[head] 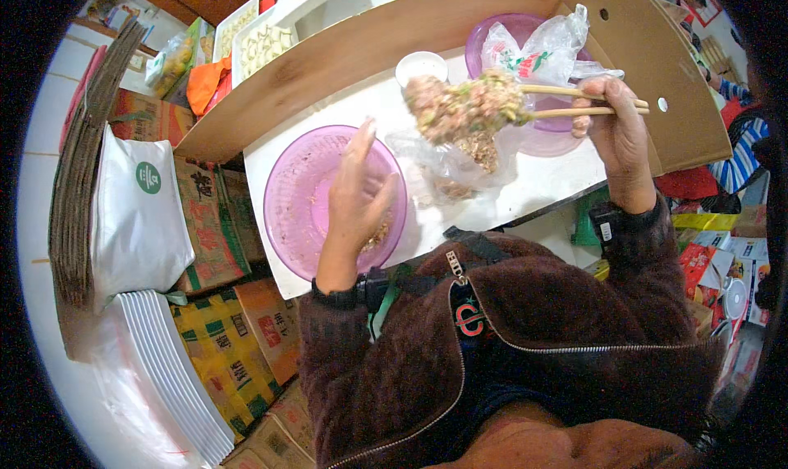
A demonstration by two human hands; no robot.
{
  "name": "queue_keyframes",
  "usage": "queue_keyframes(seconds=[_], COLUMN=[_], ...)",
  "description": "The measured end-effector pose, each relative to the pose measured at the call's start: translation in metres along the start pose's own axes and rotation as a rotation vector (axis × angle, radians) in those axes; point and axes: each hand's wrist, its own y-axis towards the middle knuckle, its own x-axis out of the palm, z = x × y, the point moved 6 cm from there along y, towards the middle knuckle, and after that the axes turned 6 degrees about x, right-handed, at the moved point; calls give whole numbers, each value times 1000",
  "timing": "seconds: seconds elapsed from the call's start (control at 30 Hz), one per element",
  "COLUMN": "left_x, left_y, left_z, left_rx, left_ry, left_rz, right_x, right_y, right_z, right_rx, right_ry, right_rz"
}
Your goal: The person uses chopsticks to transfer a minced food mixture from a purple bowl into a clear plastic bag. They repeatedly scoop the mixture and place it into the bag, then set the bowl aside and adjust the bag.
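My right hand [619,124] grips a pair of wooden chopsticks [554,91], their far ends in a large clump of minced meat filling [465,103] flecked with green. The clump hangs blurred over the white tabletop. Below it sits a clear plastic bag [505,155] with more mince in it. My left hand [357,192] is held over the pink plastic basin [280,186], fingers apart and holding nothing. Bits of filling stick to the basin's inner wall. Whether the left hand touches the basin cannot be told.
Cardboard walls [369,56] bound the white table [492,207] at the back and right. A small white dish [422,66] and a purple basin [483,38] with plastic bags [542,44] stand behind the filling. Beyond the wall are trays of dumplings [265,47]. Cartons [212,223] are stacked at left.
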Motion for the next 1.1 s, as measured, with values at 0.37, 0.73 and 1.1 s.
queue_keyframes(seconds=[0.37, 0.73, 1.1], left_x=[26, 21, 24], left_y=[-3, -28, -29], left_z=[12, 5, 3], left_rx=[319, 185, 143], left_ry=[180, -79, -143], left_rz=[1, 92, 94], right_x=[-1, 27, -6], right_y=[3, 21, 20], right_z=[38, 85, 68], right_rx=[208, 160, 384], right_ry=[-745, -1265, -973], right_rz=[-48, -351, -107])
